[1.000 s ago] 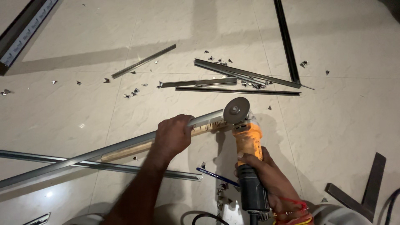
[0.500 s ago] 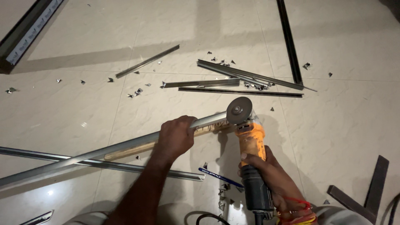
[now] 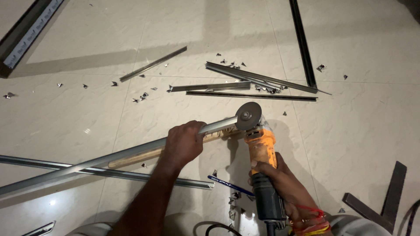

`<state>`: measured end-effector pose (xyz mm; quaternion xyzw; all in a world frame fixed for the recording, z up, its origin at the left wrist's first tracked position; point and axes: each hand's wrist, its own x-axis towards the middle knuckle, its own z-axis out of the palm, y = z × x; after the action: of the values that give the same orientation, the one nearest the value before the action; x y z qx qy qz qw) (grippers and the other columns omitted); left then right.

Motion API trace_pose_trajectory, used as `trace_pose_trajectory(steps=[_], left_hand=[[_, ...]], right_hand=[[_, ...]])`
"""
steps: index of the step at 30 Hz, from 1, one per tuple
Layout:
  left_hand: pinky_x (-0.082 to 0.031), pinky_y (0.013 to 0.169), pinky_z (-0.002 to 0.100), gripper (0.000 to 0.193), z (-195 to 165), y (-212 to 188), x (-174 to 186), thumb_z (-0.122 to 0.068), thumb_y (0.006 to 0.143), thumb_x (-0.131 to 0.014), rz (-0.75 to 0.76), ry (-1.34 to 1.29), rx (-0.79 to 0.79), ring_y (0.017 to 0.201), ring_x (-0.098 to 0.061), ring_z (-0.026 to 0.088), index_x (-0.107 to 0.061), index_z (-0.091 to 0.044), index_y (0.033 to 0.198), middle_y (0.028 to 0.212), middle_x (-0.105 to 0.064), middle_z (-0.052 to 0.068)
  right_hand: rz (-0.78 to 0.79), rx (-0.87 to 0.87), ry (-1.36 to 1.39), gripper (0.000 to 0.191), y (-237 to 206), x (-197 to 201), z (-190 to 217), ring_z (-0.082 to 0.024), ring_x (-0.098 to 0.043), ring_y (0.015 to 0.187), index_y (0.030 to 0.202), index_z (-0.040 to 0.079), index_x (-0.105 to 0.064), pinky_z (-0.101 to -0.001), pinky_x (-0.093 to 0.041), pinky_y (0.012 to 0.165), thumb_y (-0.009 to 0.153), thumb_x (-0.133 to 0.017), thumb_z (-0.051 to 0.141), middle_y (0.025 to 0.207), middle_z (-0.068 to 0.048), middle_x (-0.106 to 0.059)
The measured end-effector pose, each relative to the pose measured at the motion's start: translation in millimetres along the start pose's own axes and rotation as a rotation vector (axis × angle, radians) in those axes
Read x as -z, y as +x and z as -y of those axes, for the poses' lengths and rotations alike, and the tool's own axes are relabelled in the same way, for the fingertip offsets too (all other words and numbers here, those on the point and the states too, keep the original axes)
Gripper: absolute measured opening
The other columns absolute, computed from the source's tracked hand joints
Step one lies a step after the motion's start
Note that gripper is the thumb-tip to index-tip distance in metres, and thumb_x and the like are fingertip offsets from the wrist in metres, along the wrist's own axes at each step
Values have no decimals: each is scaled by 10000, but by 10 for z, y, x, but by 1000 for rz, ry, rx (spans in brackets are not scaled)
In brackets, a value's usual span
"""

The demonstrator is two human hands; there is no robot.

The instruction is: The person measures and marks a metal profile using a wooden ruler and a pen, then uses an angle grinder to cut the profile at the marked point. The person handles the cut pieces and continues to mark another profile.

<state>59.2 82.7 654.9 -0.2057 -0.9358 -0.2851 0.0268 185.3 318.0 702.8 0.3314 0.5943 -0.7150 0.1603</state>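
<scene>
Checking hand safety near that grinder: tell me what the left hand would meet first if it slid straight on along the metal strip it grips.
Probably the grinder's cutting disc: the left hand points along the metal strip toward it.

Very little changes over the second. The grinder (image 3: 261,168) creeps slightly up the frame, its disc (image 3: 248,116) sitting marginally higher than before and meeting the end of the strip (image 3: 131,153). The left hand (image 3: 183,143) on the strip edges up and a bit right with it; grip looks the same. The right hand (image 3: 284,188) on the grinder body shifts up a touch too. Floor offcuts (image 3: 245,85) also drift a little in frame, so part of the shift is head movement. Disc spin cannot be told.
</scene>
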Motion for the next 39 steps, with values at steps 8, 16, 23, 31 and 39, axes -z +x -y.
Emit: trace_pose_trajectory(steps=[8,16,23,31,39], left_hand=[[-561,840,467,238,0,1,3,-103,909,-609,24,18,2,886,-725,339,-744,-73,1103,1004,-739,163],[-554,818,479,239,19,0,-38,-117,889,-629,-19,8,-38,880,-718,355,-744,-78,1095,987,-739,162],[-552,815,482,236,39,-4,-49,-119,894,-629,-21,22,-47,884,-715,354,-743,-83,1098,994,-738,156],[-552,835,471,241,36,-5,-35,-101,906,-611,17,7,-8,897,-718,339,-736,-81,1110,997,-739,153],[-559,840,456,247,8,6,-13,-106,912,-612,41,23,13,892,-728,319,-738,-87,1124,1016,-739,145]], right_hand=[[-1,-12,-84,667,-3,-12,8,-210,-654,696,1350,46,-453,-326,-569,567,790,-736,273,880,-146,-641],[7,10,-79,654,8,7,43,-216,-665,713,1331,43,-443,-328,-572,579,799,-738,285,893,-164,-643],[3,-15,-40,653,-9,-8,16,-203,-656,699,1332,65,-447,-332,-563,564,797,-759,272,894,-138,-628],[-7,-27,5,659,-43,-47,29,-208,-662,694,1341,58,-433,-340,-572,562,803,-761,253,883,-151,-633],[0,-19,-9,651,-45,-43,45,-203,-654,673,1342,61,-434,-333,-566,544,810,-754,255,862,-145,-637]])
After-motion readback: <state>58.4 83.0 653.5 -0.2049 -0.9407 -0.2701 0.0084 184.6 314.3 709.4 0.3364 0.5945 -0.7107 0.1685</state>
